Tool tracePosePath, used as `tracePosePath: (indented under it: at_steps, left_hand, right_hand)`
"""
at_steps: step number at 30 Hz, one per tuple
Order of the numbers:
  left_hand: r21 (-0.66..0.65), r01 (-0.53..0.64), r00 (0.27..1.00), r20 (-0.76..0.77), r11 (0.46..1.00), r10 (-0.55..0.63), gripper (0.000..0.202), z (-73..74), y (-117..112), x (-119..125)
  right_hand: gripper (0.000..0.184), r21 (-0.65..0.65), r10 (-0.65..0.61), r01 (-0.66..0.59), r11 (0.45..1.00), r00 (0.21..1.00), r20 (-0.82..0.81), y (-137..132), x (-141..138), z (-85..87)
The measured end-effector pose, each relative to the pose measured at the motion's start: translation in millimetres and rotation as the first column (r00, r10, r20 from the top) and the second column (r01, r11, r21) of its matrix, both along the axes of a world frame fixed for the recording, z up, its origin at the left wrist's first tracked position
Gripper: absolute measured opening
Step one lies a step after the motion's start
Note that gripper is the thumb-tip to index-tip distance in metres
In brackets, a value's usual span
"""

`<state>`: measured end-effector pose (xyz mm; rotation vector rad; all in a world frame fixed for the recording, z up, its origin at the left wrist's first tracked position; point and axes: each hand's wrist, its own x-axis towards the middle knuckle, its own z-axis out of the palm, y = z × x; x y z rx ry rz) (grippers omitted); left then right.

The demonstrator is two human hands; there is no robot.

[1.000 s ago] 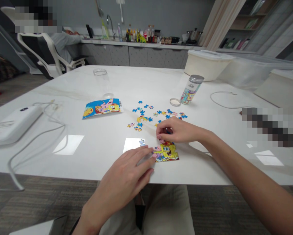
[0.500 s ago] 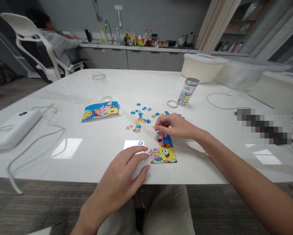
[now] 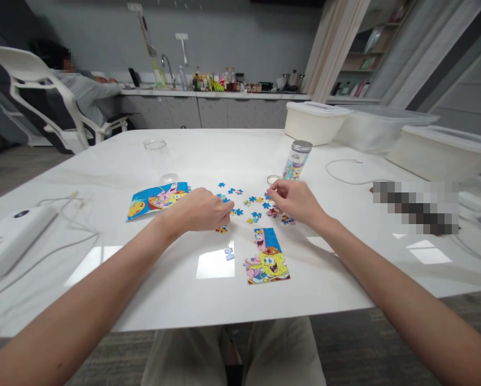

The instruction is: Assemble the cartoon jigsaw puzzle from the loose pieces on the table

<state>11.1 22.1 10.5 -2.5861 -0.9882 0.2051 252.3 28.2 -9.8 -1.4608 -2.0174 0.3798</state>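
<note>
Left hand (image 3: pixel 209 210): fingers curled narrow at the left edge of the loose puzzle pieces (image 3: pixel 256 215), its forearm crossing in front of the picture sheet (image 3: pixel 157 200); whether it grips a piece cannot be told.
Right hand (image 3: pixel 294 198): thumb and fingers drawn close over the scatter's right side, near the ring-shaped lid (image 3: pixel 273 179); any piece held is hidden.
Joined section (image 3: pixel 271 264): flat on the white desk (image 3: pixel 184 305), nearest the person.
Single pale piece (image 3: pixel 228 253): left of the joined section, apart from it.
Printed canister (image 3: pixel 298 161): upright, beyond the right hand.
</note>
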Motion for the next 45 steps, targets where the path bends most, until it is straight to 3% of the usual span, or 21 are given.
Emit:
tracePosePath:
  at_steps: [4,10,19,24,29,35,39,45]
  left_hand:
    - [-0.005,-0.079,0.997,0.024,0.997,0.079,0.036,-10.7,-4,-14]
    - [-0.023,-0.159,0.987,-0.002,0.987,0.159,0.035,-6.2,3,-23]
    - [-0.171,-0.309,0.951,-0.044,0.936,0.306,0.033,4.4,7,-38]
    - [-0.245,-0.287,0.953,0.028,0.926,0.303,0.034,4.1,12,-46]
    - [-0.244,-0.312,0.947,0.003,0.918,0.322,0.038,1.0,14,-51]
    - [-0.313,-0.226,0.955,0.113,0.922,0.273,0.039,2.0,8,-50]
    - [-0.393,-0.161,0.955,0.168,0.905,0.243,0.03,2.6,1,-47]
    - [-0.47,-0.175,0.947,0.159,0.865,0.278,0.023,4.7,-3,-43]
  right_hand:
    - [0.019,0.034,-0.138,0.138,0.99,0.99,-0.01,7,11,3.5]
    - [0.017,0.018,-0.265,0.265,0.964,0.964,-0.001,18,29,4.2]
    - [0.019,0.015,-0.208,0.207,0.978,0.976,0.058,18,30,1.1]
    - [0.02,0.013,-0.209,0.209,0.978,0.975,0.077,18,28,-1.3]
    - [0.021,0.001,-0.209,0.21,0.978,0.972,0.111,18,29,-1.6]
    - [0.02,-0.009,-0.21,0.212,0.977,0.971,0.118,18,29,-2.9]
    - [0.02,-0.021,-0.2,0.204,0.979,0.972,0.122,18,29,-3.4]
    - [0.021,-0.026,-0.191,0.196,0.98,0.97,0.149,20,29,-6.2]
